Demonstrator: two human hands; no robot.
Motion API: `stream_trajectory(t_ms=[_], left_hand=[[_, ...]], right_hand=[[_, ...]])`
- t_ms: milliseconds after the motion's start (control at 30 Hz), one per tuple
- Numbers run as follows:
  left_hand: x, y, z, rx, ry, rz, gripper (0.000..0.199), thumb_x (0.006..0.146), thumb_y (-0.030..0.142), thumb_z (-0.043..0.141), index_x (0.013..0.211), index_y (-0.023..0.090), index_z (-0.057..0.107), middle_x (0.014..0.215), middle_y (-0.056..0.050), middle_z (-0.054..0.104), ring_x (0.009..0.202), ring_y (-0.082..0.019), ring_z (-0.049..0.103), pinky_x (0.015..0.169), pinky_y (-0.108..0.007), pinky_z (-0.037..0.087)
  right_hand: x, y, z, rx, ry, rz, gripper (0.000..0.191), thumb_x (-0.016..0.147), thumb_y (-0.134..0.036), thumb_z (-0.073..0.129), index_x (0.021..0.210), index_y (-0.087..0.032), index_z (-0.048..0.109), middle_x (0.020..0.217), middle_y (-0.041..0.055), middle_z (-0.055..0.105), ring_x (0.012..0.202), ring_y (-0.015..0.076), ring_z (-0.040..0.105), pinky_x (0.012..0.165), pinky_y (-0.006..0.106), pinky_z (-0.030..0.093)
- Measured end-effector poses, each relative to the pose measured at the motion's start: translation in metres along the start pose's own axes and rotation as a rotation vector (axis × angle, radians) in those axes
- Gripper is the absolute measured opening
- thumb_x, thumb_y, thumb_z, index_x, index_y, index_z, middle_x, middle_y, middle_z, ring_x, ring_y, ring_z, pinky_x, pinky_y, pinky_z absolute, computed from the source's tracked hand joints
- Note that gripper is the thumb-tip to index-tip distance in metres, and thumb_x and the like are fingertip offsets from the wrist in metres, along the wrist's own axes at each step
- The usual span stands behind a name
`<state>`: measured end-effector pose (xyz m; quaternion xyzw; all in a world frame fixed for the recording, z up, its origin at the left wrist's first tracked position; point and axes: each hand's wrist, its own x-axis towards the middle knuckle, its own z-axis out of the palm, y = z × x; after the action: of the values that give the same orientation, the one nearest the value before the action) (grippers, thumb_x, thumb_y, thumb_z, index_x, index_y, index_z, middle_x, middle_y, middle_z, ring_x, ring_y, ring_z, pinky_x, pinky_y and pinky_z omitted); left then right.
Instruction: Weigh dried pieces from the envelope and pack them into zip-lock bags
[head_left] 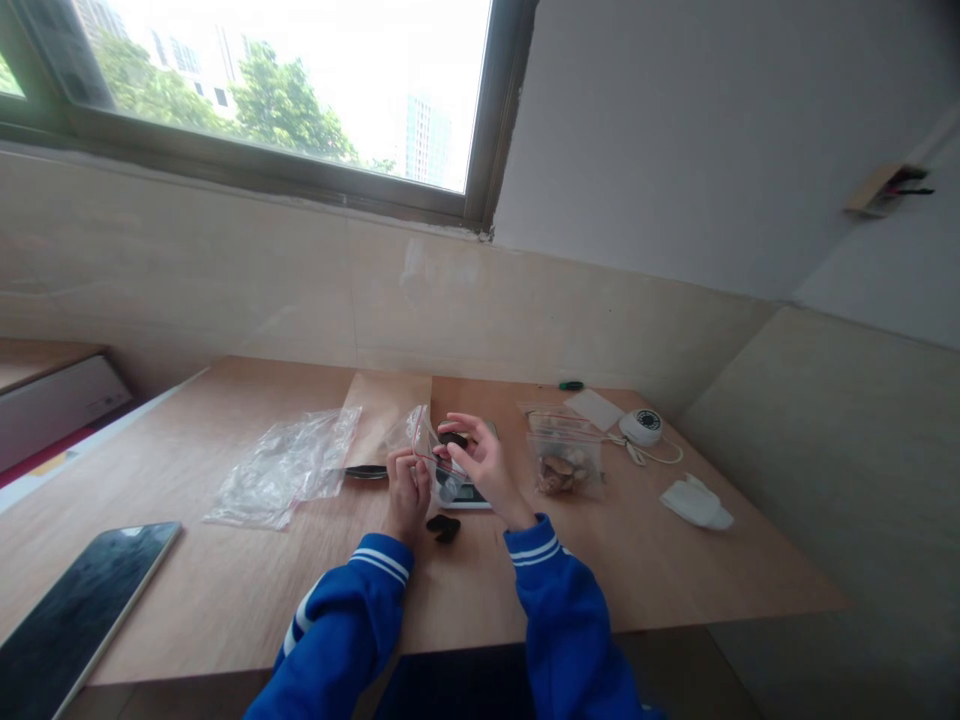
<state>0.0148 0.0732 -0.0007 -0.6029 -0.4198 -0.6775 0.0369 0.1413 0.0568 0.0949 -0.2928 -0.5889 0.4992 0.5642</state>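
In the head view my left hand (407,488) pinches the edge of a clear zip bag (420,428) with a red seal line. My right hand (487,465) holds a dark, thin, curled piece (453,439) between thumb and fingers, beside the bag's opening. Under both hands sits a white digital scale (480,503), mostly covered by them. More dark curled pieces (443,528) lie on the table just in front of the scale. To the left of my left hand rests a black, narrow object (366,472), partly hidden.
Flat clear bags (277,470) lie on the left of the wooden table (315,600), near a brown paper sheet (390,390). A dark tablet (82,600) occupies the front left corner. On the right are a filled zip bag (564,470), a white dome camera (641,427) and a crumpled white item (696,502).
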Motion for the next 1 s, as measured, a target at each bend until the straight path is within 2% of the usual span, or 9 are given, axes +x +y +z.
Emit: stream_trajectory(t_ms=[267, 367, 467, 533, 633, 700, 833, 933, 1000], left_hand=[[-0.002, -0.002, 0.001, -0.008, -0.006, -0.002, 0.014, 0.089, 0.023, 0.042, 0.079, 0.019, 0.050, 0.087, -0.005, 0.054, 0.085, -0.015, 0.056, 0.076, -0.032, 0.051], [-0.002, -0.003, 0.000, -0.028, 0.021, 0.018, 0.015, 0.090, 0.024, 0.042, 0.078, 0.018, 0.050, 0.086, -0.005, 0.055, 0.084, -0.015, 0.056, 0.075, -0.031, 0.050], [-0.002, -0.003, -0.001, -0.031, 0.046, 0.031, 0.016, 0.090, 0.024, 0.042, 0.080, 0.018, 0.051, 0.086, -0.005, 0.055, 0.084, -0.016, 0.057, 0.074, -0.031, 0.051], [-0.002, -0.003, -0.001, -0.021, 0.052, 0.034, 0.016, 0.091, 0.024, 0.041, 0.081, 0.017, 0.051, 0.087, -0.006, 0.055, 0.084, -0.016, 0.057, 0.073, -0.032, 0.051], [-0.002, -0.003, -0.001, -0.028, 0.073, 0.018, 0.015, 0.091, 0.024, 0.040, 0.083, 0.016, 0.050, 0.088, -0.006, 0.055, 0.084, -0.016, 0.057, 0.073, -0.033, 0.051], [-0.002, -0.004, 0.000, -0.036, 0.090, 0.001, 0.015, 0.091, 0.025, 0.040, 0.084, 0.016, 0.049, 0.089, -0.007, 0.055, 0.085, -0.017, 0.057, 0.073, -0.034, 0.050], [-0.004, -0.005, 0.000, -0.061, 0.133, -0.059, 0.018, 0.091, 0.032, 0.041, 0.083, 0.017, 0.048, 0.088, -0.007, 0.055, 0.085, -0.017, 0.057, 0.075, -0.035, 0.050], [-0.005, -0.007, 0.000, -0.070, 0.138, -0.087, 0.023, 0.091, 0.038, 0.040, 0.083, 0.018, 0.048, 0.088, -0.007, 0.055, 0.084, -0.017, 0.057, 0.075, -0.035, 0.049], [-0.005, -0.007, 0.000, -0.065, 0.111, -0.082, 0.025, 0.091, 0.039, 0.039, 0.082, 0.018, 0.048, 0.087, -0.007, 0.055, 0.083, -0.018, 0.057, 0.074, -0.035, 0.049]], right_hand=[[0.006, -0.010, 0.001, 0.146, 0.024, -0.022, 0.031, 0.078, -0.020, 0.059, 0.109, -0.021, 0.057, 0.092, 0.0018, 0.063, 0.067, 0.0113, 0.060, 0.069, 0.029, 0.051], [0.012, -0.009, 0.003, 0.188, -0.021, 0.005, 0.035, 0.078, -0.021, 0.055, 0.113, -0.022, 0.053, 0.096, 0.0030, 0.063, 0.064, 0.0114, 0.058, 0.062, 0.028, 0.050], [0.013, -0.011, 0.006, -0.034, -0.107, 0.022, 0.038, 0.083, -0.025, 0.052, 0.121, -0.024, 0.047, 0.110, 0.0060, 0.061, 0.060, 0.0106, 0.057, 0.052, 0.025, 0.048], [0.009, -0.017, 0.006, -0.295, -0.105, -0.055, 0.039, 0.086, -0.027, 0.049, 0.125, -0.025, 0.045, 0.118, 0.0070, 0.059, 0.061, 0.0099, 0.056, 0.056, 0.026, 0.049], [0.003, -0.025, 0.005, -0.594, 0.015, -0.201, 0.034, 0.089, -0.024, 0.044, 0.123, -0.024, 0.050, 0.118, 0.0071, 0.059, 0.073, 0.0124, 0.057, 0.072, 0.028, 0.050], [0.000, -0.022, 0.001, -0.680, 0.111, -0.220, 0.028, 0.089, -0.022, 0.041, 0.113, -0.021, 0.056, 0.109, 0.0077, 0.062, 0.079, 0.0145, 0.058, 0.074, 0.029, 0.050], [0.000, 0.007, -0.011, -0.671, 0.164, -0.036, 0.021, 0.081, -0.024, 0.054, 0.100, -0.018, 0.060, 0.094, 0.0066, 0.063, 0.074, 0.0149, 0.059, 0.069, 0.029, 0.051], [0.000, 0.031, -0.019, -0.497, 0.133, 0.208, 0.026, 0.077, -0.033, 0.059, 0.097, -0.017, 0.061, 0.083, 0.0048, 0.065, 0.060, 0.0138, 0.058, 0.053, 0.026, 0.049], [0.000, 0.036, -0.022, -0.397, 0.098, 0.281, 0.025, 0.078, -0.038, 0.058, 0.089, -0.016, 0.062, 0.072, 0.0033, 0.064, 0.053, 0.0137, 0.056, 0.045, 0.024, 0.044]])
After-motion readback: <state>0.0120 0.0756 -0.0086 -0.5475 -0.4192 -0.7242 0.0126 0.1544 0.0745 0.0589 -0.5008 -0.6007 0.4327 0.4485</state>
